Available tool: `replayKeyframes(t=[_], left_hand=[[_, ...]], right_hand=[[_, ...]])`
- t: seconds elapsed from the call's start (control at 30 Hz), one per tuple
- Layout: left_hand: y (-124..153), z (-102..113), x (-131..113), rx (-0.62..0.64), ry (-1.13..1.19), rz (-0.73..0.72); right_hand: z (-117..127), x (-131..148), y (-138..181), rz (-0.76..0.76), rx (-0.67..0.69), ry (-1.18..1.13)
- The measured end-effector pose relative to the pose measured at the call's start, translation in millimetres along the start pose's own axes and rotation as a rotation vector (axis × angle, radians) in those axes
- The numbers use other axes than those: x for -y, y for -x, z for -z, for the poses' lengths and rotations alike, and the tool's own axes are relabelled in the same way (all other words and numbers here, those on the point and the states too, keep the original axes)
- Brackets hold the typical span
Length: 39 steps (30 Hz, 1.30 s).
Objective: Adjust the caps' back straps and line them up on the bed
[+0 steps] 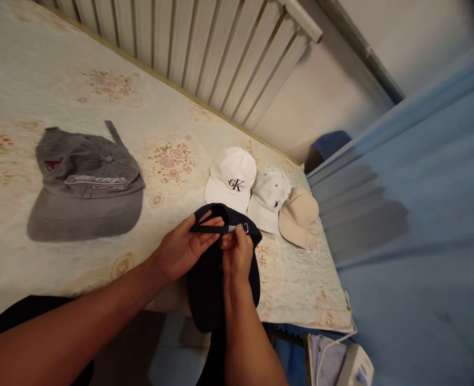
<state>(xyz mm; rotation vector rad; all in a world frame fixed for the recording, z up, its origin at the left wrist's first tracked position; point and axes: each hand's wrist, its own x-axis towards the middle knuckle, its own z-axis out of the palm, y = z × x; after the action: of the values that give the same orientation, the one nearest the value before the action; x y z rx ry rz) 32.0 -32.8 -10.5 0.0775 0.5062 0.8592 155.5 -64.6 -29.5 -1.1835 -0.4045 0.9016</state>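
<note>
A black cap is held up in front of me, its back opening and strap facing me and its brim pointing down. My left hand supports the cap at the left end of the strap, with some fingers reaching into the opening behind it. At the metal buckle, my right hand pinches the strap between thumb and fingers. Just beyond the black cap lie a white cap with dark letters, a pale cap with a small dark emblem and a beige cap.
A grey cap lies alone on the left of the flowered bedding. White slats run along the far edge. A blue curtain hangs at right. Below it, a white box-like object with a cable stands near the corner.
</note>
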Motion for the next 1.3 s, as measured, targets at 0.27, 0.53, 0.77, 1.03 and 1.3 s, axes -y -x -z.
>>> replayKeyframes(t=[0.27,0.53,0.77,1.03,1.3], left_hand=[[9.5,-2.7,3.9,0.053,-0.034,-0.01],[47.8,-17.3,19.0,0.097,0.005,-0.028],[98.3,-33.7,28.5,0.168,0.101,-0.043],[156.7,-55.9,23.5,0.166,0.268,-0.067],[189.4,-60.3,34.8,0.233,0.185,-0.088]], right_hand=[[3.1,7.2,13.9,-0.021,0.039,-0.042],[13.8,32.5,56.0,0.013,0.092,-0.149],[15.3,61.6,104.9,0.015,0.105,-0.267],[13.9,77.5,156.3,-0.072,0.133,-0.471],[8.1,89.9,190.3,-0.085,0.256,-0.569]])
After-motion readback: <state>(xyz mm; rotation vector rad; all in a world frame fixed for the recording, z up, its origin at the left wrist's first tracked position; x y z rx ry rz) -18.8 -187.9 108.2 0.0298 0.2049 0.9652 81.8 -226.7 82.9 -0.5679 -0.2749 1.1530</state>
